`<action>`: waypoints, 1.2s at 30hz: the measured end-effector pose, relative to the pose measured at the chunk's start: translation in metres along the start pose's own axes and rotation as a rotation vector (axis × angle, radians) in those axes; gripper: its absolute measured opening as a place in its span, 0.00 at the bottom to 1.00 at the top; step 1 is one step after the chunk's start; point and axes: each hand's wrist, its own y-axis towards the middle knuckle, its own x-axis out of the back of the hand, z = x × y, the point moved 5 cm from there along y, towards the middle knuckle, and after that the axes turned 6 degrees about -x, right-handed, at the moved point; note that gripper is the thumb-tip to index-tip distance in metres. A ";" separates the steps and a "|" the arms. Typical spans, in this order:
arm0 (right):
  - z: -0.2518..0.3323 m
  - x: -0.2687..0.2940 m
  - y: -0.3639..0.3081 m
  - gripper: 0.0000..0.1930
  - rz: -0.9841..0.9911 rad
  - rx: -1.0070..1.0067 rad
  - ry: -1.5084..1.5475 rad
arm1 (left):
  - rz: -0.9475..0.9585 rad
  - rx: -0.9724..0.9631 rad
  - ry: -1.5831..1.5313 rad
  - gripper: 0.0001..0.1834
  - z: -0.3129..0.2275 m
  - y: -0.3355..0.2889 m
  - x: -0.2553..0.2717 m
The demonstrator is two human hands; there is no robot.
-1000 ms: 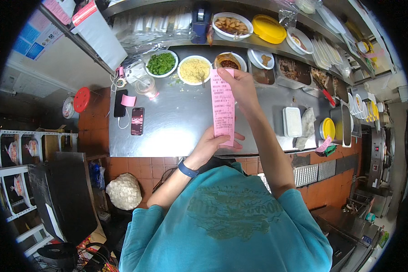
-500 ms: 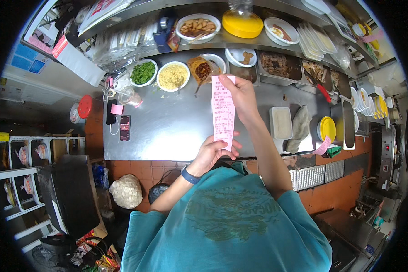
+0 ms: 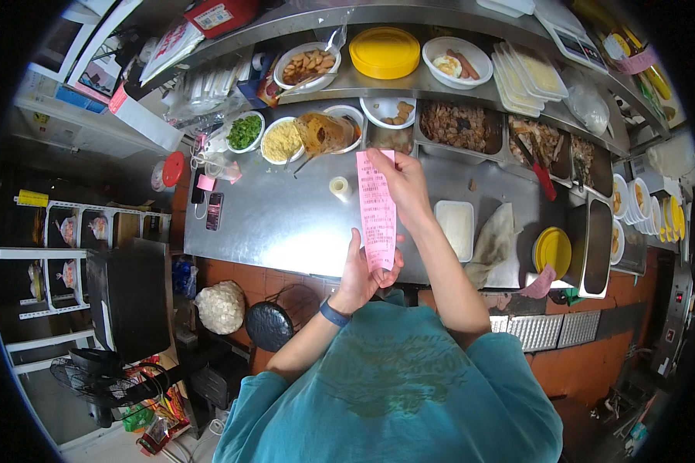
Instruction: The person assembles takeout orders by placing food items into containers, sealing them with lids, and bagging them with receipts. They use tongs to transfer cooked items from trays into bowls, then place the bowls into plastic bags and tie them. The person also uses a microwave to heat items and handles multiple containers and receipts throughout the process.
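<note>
Pink paper slip stretched lengthwise between two hands, above the desk

Pink paper slip (image 3: 378,212): long, narrow, up off the desk (image 3: 266,212), in front of the person's chest. Long axis runs away from the body, nearly straight out; far end points to the shelf (image 3: 510,91) side, near end to the teal shirt (image 3: 401,370), sitting slightly further right than the far end. Printed face up toward the person's head, from where I stand.

Right hand (image 3: 403,184): gripping the slip at its far end, thumb on the printed face at the top, forearm coming in from the right. Left hand (image 3: 364,276): at the near end, palm up, fingers partly behind the paper, thumb off to its left side. Can't tell whether those fingers pinch it. Dark blue band (image 3: 334,312) on the left wrist.

Nearby on the desk: pale cylinder (image 3: 340,189) just left of the slip; white tub (image 3: 454,231) to the right, grey cloth (image 3: 493,245) beside it, round yellow lid (image 3: 553,250) further right. Beyond the slip's far end: bag of brown sauce (image 3: 323,133), bowl of yellow bits (image 3: 283,140), metal tray of meat (image 3: 459,127). Phone (image 3: 215,211) lies well left.
</note>
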 end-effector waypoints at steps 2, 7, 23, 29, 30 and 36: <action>-0.002 -0.001 0.001 0.14 0.009 -0.006 0.027 | -0.005 -0.044 0.015 0.34 0.002 0.002 0.000; 0.020 -0.033 0.007 0.11 0.055 -0.052 0.186 | 0.037 -0.174 0.136 0.21 -0.008 0.011 0.010; 0.292 -0.041 0.159 0.18 -0.573 0.522 -0.488 | -0.115 -0.067 0.050 0.15 0.040 0.000 0.067; 0.082 0.068 -0.023 0.07 -0.382 0.738 -0.864 | 0.023 0.022 0.094 0.22 0.065 0.013 0.057; 0.062 0.102 -0.056 0.07 -0.507 0.720 -0.888 | 0.020 0.025 0.166 0.25 0.066 0.013 0.060; 0.088 0.402 -0.243 0.13 -1.264 0.382 -0.723 | -0.042 0.121 0.254 0.28 0.102 0.030 0.066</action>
